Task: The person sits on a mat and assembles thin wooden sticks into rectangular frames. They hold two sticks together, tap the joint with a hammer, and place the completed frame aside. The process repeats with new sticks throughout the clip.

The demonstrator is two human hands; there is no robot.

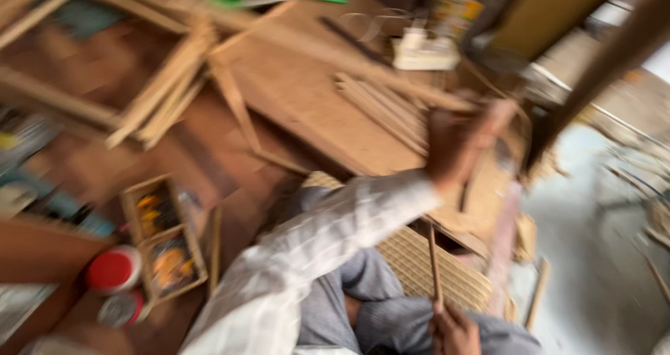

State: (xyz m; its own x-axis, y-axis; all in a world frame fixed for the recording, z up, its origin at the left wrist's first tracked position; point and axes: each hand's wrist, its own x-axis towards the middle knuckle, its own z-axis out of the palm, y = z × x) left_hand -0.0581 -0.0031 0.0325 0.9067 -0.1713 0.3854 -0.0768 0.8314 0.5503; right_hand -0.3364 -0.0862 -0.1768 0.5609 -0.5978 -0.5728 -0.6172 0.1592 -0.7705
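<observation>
A thin wooden stick [433, 264] rises from the right hand [455, 329], low in the blurred frame, above a woven cane seat [426, 264]. The workshop floor [209, 153] is strewn with wooden strips [167, 83]. The right hand grips the stick; the left hand [457, 142] reaches toward stacked strips, its opening unclear.

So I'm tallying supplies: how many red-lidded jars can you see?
2. One jar with a red lid stands at lower left beside a small wooden box; a second, blurrier jar sits just below it. Blur and clutter may hide others.
</observation>
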